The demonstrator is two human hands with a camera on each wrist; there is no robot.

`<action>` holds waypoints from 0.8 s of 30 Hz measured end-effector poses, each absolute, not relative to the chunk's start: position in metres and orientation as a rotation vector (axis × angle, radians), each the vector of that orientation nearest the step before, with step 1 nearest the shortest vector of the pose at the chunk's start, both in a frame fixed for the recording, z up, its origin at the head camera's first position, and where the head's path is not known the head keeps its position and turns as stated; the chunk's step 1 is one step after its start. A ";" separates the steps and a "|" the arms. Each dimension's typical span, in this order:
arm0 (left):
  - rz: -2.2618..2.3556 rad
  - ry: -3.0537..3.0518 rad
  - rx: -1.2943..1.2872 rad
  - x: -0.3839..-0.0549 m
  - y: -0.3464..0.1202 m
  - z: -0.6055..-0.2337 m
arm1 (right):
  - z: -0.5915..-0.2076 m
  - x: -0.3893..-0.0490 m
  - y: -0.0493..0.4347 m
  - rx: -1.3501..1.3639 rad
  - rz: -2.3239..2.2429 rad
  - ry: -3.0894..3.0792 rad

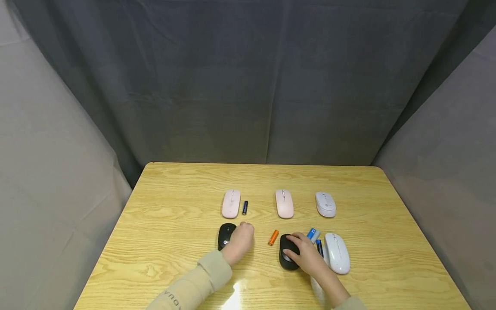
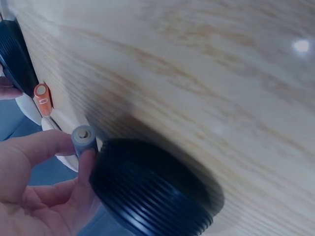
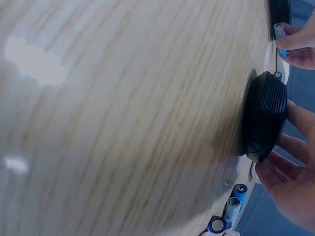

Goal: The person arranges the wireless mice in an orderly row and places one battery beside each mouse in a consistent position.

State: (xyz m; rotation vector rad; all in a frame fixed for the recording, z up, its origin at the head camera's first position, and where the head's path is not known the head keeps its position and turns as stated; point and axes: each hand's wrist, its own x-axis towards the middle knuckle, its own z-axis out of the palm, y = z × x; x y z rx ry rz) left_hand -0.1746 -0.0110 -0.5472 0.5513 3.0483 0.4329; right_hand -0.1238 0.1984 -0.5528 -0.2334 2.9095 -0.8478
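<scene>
Beyond a cream fabric sleeve (image 1: 193, 280), a grey-blue cylindrical metal battery (image 2: 83, 136), likely light, stiff and best held mid-barrel, is pinched between the left fingers (image 2: 51, 144), while a black plastic mouse (image 3: 266, 118) is gripped by the right fingers (image 3: 269, 176).

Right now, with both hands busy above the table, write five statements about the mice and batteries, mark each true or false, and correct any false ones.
1. The left hand pinches a battery. True.
2. In the head view, the orange battery lies between the left black mouse and the right black mouse. True.
3. The right hand holds the orange battery. False: it grips the right black mouse.
4. In the head view, the dark blue battery nearest the left pink mouse lies left of it. False: it lies right.
5. The right pink mouse is upside down. False: its scroll wheel faces up.
</scene>
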 end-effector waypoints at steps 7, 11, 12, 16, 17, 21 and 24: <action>0.368 3.098 0.568 -0.173 -0.008 -0.549 | -0.552 -0.124 0.198 -0.233 -0.848 2.901; 0.355 3.102 0.560 -0.172 -0.007 -0.548 | -0.552 -0.124 0.198 -0.234 -0.853 2.905; 0.355 3.104 0.561 -0.172 -0.007 -0.548 | -0.552 -0.123 0.198 -0.237 -0.853 2.907; 0.338 3.105 0.578 -0.171 -0.007 -0.547 | -0.552 -0.123 0.198 -0.238 -0.849 2.913; 0.331 3.106 0.582 -0.171 -0.007 -0.547 | -0.552 -0.123 0.198 -0.238 -0.847 2.915; 0.304 3.115 0.585 -0.171 -0.007 -0.548 | -0.552 -0.123 0.198 -0.240 -0.847 2.918; 0.310 3.111 0.569 -0.172 -0.006 -0.548 | -0.552 -0.122 0.198 -0.251 -0.848 2.921</action>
